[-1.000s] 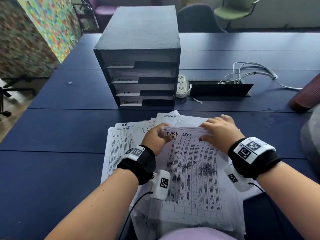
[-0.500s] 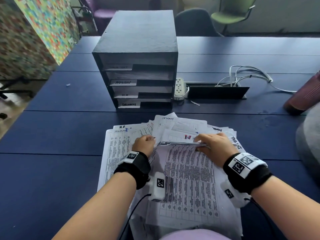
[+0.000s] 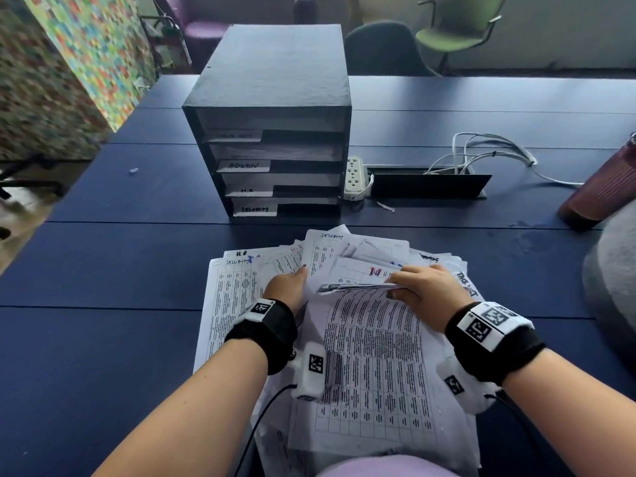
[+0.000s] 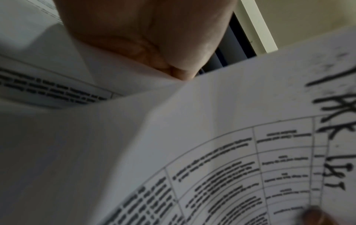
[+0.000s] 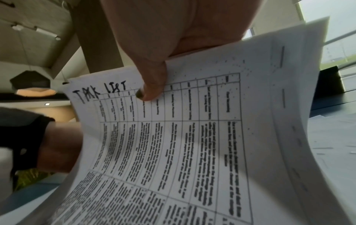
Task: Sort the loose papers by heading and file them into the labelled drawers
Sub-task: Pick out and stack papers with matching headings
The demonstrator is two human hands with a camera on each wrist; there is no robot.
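A dark drawer unit (image 3: 272, 91) stands on the blue table (image 3: 103, 270); its lower labels read ADMIN (image 3: 247, 165), H.R (image 3: 248, 191) and SECURITY (image 3: 254, 209), and the top label is blurred. Loose printed papers (image 3: 234, 294) lie fanned out in front of it. My right hand (image 3: 423, 290) grips a bundle of sheets (image 3: 371, 346) by its far edge. That edge is raised off the pile. In the right wrist view the bundle (image 5: 173, 137) is headed TASK LIST, with my thumb (image 5: 150, 91) on its face. My left hand (image 3: 287, 287) sits at the bundle's left edge, fingertips hidden behind paper (image 4: 144, 38).
A white power strip (image 3: 354, 177) and an open cable box (image 3: 426, 182) with white cables (image 3: 481, 149) sit right of the drawers. A maroon bottle (image 3: 605, 187) and a grey bulky thing (image 3: 612, 270) stand at the right edge. Chairs (image 3: 378, 46) line the far side.
My right hand has lifted the far edge of the TASK LIST bundle, so the heading no longer shows from above. A sheet headed H.R now shows beneath. My left hand shifted slightly left.
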